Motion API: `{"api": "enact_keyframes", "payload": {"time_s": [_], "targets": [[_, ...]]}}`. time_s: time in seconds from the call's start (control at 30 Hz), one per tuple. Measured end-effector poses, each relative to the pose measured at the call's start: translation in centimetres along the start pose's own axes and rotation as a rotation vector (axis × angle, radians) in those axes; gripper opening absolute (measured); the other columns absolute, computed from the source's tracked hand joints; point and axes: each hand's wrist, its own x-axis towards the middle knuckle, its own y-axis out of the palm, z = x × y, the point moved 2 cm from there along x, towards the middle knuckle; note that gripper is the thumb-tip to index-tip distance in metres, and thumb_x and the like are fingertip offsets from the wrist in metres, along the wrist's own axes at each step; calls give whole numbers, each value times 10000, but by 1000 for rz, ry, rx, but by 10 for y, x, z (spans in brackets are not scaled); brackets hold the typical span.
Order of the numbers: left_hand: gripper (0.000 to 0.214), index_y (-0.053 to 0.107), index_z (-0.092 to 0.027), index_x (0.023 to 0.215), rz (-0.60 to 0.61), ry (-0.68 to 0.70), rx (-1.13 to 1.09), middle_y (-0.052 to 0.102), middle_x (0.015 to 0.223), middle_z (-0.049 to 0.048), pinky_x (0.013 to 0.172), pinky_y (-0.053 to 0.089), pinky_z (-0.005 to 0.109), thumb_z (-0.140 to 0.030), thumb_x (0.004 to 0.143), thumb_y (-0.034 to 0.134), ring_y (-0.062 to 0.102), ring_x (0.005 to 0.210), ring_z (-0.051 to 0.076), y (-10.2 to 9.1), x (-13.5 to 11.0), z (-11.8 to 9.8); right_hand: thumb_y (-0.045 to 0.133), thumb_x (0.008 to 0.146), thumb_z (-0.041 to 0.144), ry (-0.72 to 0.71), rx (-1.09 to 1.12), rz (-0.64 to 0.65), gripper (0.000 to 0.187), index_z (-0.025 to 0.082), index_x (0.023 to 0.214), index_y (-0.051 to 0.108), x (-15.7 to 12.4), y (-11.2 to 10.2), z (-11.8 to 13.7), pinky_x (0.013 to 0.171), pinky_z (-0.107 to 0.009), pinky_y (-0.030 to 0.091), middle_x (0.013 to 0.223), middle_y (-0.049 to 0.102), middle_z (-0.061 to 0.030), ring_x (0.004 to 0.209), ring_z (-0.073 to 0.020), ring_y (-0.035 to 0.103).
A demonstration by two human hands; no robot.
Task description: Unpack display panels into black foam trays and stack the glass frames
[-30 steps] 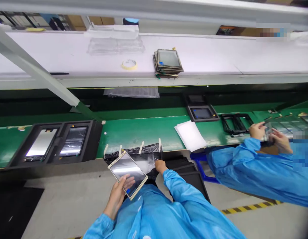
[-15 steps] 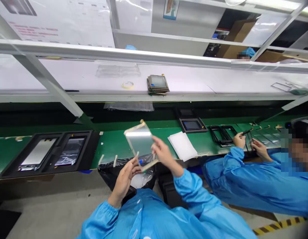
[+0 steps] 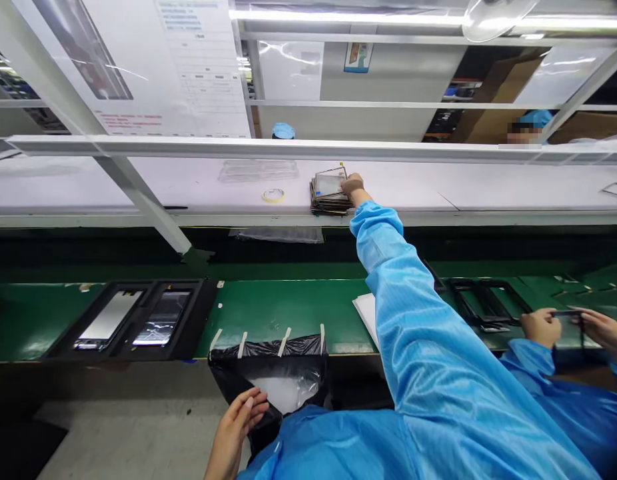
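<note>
My right hand [image 3: 355, 187] reaches up to the white shelf, its fingers closed on the right edge of a framed glass panel [image 3: 329, 185]. The clear panel has a thin border and a small yellowish tab at the top. It sits slightly askew over a stack of similar framed panels [image 3: 331, 207]; whether it rests fully on them I cannot tell. Low in front of my body, my left hand [image 3: 241, 417] is empty, with its fingers loosely extended. Beside it hangs a black plastic bag [image 3: 263, 350], taped to the bench edge, with whitish film inside.
A black tray [image 3: 201, 320] with two screen parts lies left on the green bench [image 3: 283, 303]. White sheets [image 3: 367, 313] are partly hidden by my sleeve. Black frames [image 3: 483, 303] lie to the right, near a co-worker's hands [image 3: 541, 327]. A tape roll [image 3: 273, 195] sits on the shelf.
The glass panel has gone from both hands above the bench up to the shelf stack in my right hand. My left hand has let go and dropped lower. The view has shifted.
</note>
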Motion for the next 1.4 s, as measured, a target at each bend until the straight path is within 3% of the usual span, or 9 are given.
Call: {"api": "enact_keyframes", "payload": {"time_s": [0.2, 0.27, 0.37, 0.5, 0.7, 0.93, 1.1, 1.2, 1.4], "targets": [[675, 722, -168, 1057, -45, -43, 7, 783, 1103, 158, 920, 554, 421, -627, 586, 874, 745, 983, 298, -6, 1, -4, 500, 1046, 247, -118, -216, -74, 433, -18, 1389, 486, -72, -34, -63, 1098, -444, 367, 1332, 587, -227, 1246, -236, 543], [684, 713, -159, 1068, -36, -70, 32, 783, 1101, 156, 936, 548, 420, -619, 588, 873, 744, 986, 291, -4, 3, -5, 498, 1045, 264, -142, -304, 8, 441, 58, 1434, 473, -137, -35, -118, 1076, -418, 411, 1305, 632, -170, 1197, -222, 587], [681, 705, -155, 1075, -4, -126, 94, 782, 1100, 150, 932, 550, 402, -604, 591, 871, 741, 991, 281, 4, 10, -4, 642, 960, 307, 164, -461, 333, 642, 95, 1515, 397, -260, -14, -217, 1071, -405, 442, 1404, 583, -207, 1282, -272, 566], [688, 702, -148, 1074, 78, -201, 189, 782, 1097, 158, 898, 558, 377, -606, 587, 864, 741, 971, 272, 20, 19, 5, 772, 840, 427, 542, -722, 622, 1037, 138, 1632, 168, -392, 28, -331, 1161, -570, 308, 1665, 152, -280, 1521, -444, 209], [741, 693, -150, 1075, 104, -307, 285, 782, 1099, 165, 917, 553, 387, -644, 549, 861, 743, 966, 275, 26, 23, 25, 612, 916, 273, 619, -884, 628, 893, 161, 1644, 107, -427, 57, -407, 1128, -627, 288, 1664, 102, -296, 1520, -475, 152], [715, 674, -162, 1104, 44, -317, 311, 770, 1141, 166, 955, 554, 414, -642, 597, 825, 742, 1023, 297, -6, 21, 43, 374, 924, 62, 473, -941, 492, 721, 140, 1626, 233, -405, 33, -425, 965, -477, 483, 1460, 467, -309, 1257, -362, 544], [612, 628, -132, 1187, 58, -254, 458, 749, 1185, 193, 939, 574, 417, -597, 790, 647, 750, 1014, 283, -45, 32, 62, 426, 902, 45, 524, -762, 449, 753, 148, 1625, 242, -407, 15, -397, 929, -377, 508, 1140, 717, -181, 1026, -279, 685], [453, 609, -100, 1233, 110, -117, 1007, 746, 1177, 187, 924, 581, 396, -370, 956, 373, 750, 1003, 239, -73, 56, 73, 469, 883, 69, 413, -581, 358, 754, 158, 1611, 298, -449, 38, -348, 962, -372, 522, 1255, 699, -160, 1094, -289, 690], [470, 560, -109, 1360, 224, 22, 1417, 436, 1580, 208, 1114, 435, 411, -87, 897, 485, 542, 1351, 282, -107, 138, 89, 408, 843, 16, -107, -210, 365, 704, 178, 1525, 478, -596, 133, -217, 1166, -398, 447, 1468, 582, -109, 1375, -236, 533]]}}
